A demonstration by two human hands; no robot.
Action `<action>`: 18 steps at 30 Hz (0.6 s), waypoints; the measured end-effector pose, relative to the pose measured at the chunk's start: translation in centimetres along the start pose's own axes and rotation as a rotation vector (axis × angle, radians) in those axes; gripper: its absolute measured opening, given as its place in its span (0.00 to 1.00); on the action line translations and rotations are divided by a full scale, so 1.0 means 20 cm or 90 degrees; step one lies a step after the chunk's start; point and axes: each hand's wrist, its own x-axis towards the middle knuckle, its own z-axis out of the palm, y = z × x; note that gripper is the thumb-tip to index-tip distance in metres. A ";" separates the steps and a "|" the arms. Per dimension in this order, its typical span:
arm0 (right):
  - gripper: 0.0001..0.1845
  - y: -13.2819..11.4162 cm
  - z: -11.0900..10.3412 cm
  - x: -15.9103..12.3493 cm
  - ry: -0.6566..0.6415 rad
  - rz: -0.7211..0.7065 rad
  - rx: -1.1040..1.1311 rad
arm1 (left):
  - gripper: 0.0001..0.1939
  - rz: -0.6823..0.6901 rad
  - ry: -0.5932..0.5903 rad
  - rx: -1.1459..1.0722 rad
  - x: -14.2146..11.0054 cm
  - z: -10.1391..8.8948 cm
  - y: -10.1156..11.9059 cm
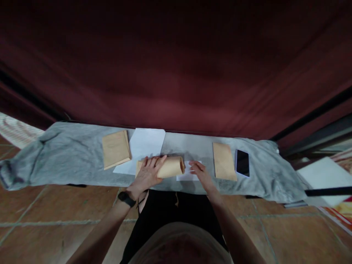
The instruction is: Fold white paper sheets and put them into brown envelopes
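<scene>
- The brown paper roll point(172, 167) is partly covered by the left hand point(149, 173); the inside of its right end is lost in shadow.
- The white slip point(183, 177) is partly hidden by the right hand point(202, 174); whether it is pinched cannot be told.
- Both forearms point(100, 231) are cut off at the near edge.

A tan paper bag point(172, 168) is lying lengthwise under the left hand point(150, 170), extending past it on both sides. Its body is bulging, and the end towards the right hand point(198, 169) is gaping in a rounded mouth. A small white sheet point(182, 178) is lying flat beneath the right hand's fingers, its left part reaching the bag's mouth between the hands.
</scene>
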 end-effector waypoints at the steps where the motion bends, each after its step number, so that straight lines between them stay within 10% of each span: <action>1: 0.24 0.03 -0.04 0.00 0.058 0.000 -0.048 | 0.53 -0.020 0.009 0.000 -0.02 0.01 -0.02; 9: 0.23 0.17 -0.06 0.01 0.190 0.071 -0.407 | 0.53 -0.063 0.014 -0.017 -0.16 0.09 -0.10; 18: 0.08 0.19 -0.11 0.04 0.195 0.020 -0.186 | 0.53 -0.087 0.007 -0.040 -0.19 0.12 -0.12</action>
